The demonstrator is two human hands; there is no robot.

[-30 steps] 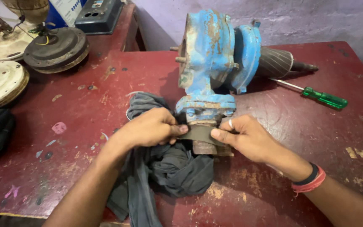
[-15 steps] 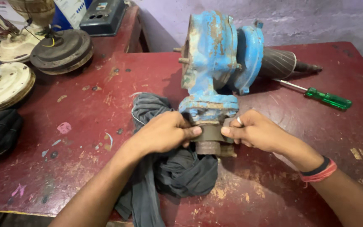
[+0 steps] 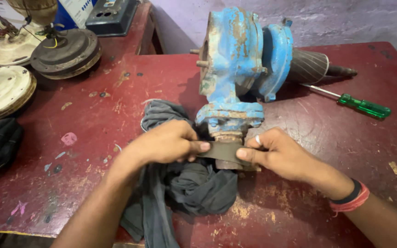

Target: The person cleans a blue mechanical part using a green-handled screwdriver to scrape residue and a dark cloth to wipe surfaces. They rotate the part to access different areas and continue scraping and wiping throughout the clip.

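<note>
Dark grey cloth strip [image 3: 221,150], pinched taut between my left hand [image 3: 168,142] and right hand [image 3: 281,154], wipes the rusty blue pump's flange [image 3: 228,117]; next I'd judge sawing strokes.

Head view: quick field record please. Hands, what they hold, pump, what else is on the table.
left hand: pinches one end of the dark strip
right hand: pinches the other end
strip: stretched across the pump's rusty outlet
blue pump: paint chipped, resting on the red table
grey cloth: bunched under the hands
green screwdriver: lies right of the pump
</note>
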